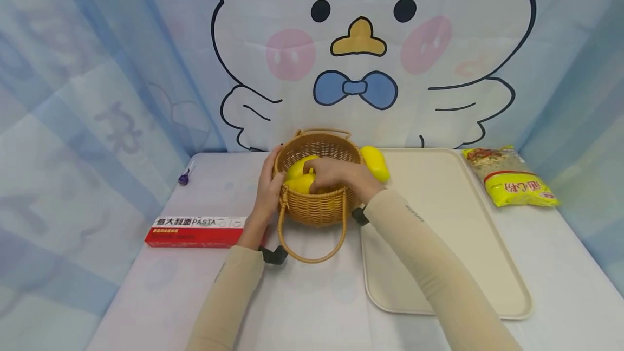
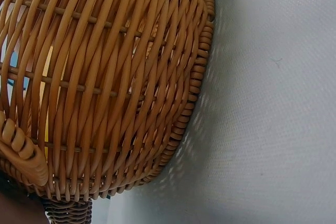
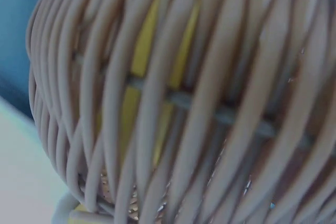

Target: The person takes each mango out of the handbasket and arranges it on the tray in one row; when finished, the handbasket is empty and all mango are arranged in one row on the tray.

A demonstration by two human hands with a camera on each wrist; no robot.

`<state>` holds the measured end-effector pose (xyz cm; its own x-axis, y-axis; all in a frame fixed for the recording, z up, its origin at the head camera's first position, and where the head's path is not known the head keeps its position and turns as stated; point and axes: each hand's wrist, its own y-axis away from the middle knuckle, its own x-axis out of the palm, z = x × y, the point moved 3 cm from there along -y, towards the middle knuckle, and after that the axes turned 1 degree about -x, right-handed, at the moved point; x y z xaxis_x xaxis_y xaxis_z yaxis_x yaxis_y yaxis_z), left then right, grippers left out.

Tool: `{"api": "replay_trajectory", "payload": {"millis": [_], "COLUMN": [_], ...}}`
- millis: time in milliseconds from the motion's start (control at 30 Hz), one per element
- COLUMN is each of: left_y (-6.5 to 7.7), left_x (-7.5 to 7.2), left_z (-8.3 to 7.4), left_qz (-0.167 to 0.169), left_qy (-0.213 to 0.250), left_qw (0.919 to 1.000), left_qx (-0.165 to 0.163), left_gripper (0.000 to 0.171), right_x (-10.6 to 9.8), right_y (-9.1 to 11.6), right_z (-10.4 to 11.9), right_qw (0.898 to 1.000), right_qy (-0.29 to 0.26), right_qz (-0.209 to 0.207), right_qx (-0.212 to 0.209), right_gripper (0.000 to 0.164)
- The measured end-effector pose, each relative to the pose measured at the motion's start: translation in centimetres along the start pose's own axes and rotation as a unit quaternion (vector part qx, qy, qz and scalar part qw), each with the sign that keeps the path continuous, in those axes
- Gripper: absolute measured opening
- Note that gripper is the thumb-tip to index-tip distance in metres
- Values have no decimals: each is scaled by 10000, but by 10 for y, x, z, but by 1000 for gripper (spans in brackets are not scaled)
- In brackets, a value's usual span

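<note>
A brown wicker basket [image 1: 317, 211] stands on the table, its front handle [image 1: 312, 260] hanging down toward me. My left hand [image 1: 265, 191] holds the basket's left rim, with the thumb over the edge. Inside lie a yellow fruit [image 1: 295, 169] at the back and another yellow fruit [image 1: 298, 183] nearer the front. Reaching over the rim, my right hand [image 1: 331, 172] curls its fingers around the front fruit; part of the grip is hidden. Wicker weave [image 2: 115, 77] fills much of the left wrist view. Yellow shows through the basket wall [image 3: 157, 93] in the right wrist view.
Right of the basket is a beige tray [image 1: 448, 221], with a mango-shaped yellow fruit [image 1: 374, 164] at its back left corner. A noodle bag [image 1: 512, 176] lies farther right. On the left are a red-and-white pasta box [image 1: 197, 232] and a purple lollipop [image 1: 183, 179].
</note>
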<state>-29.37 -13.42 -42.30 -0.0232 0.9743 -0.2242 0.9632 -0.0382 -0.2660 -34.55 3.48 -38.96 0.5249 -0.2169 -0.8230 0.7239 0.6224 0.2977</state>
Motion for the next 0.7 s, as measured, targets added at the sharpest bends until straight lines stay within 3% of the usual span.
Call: {"api": "replay_trajectory", "payload": {"millis": [267, 700], "left_y": [-9, -8], "left_x": [1, 0], "left_z": [21, 24], "left_qz": [5, -108], "left_qy": [86, -86], "left_qw": [10000, 9995], "left_qx": [51, 284], "left_gripper": [65, 64], "right_x": [-5, -16], "right_y": [5, 12], "right_z": [-1, -1], "right_qw": [9998, 9986], "right_qy": [90, 335], "right_qz": [-179, -389], "right_qx": [-18, -157], "right_gripper": [63, 60]}}
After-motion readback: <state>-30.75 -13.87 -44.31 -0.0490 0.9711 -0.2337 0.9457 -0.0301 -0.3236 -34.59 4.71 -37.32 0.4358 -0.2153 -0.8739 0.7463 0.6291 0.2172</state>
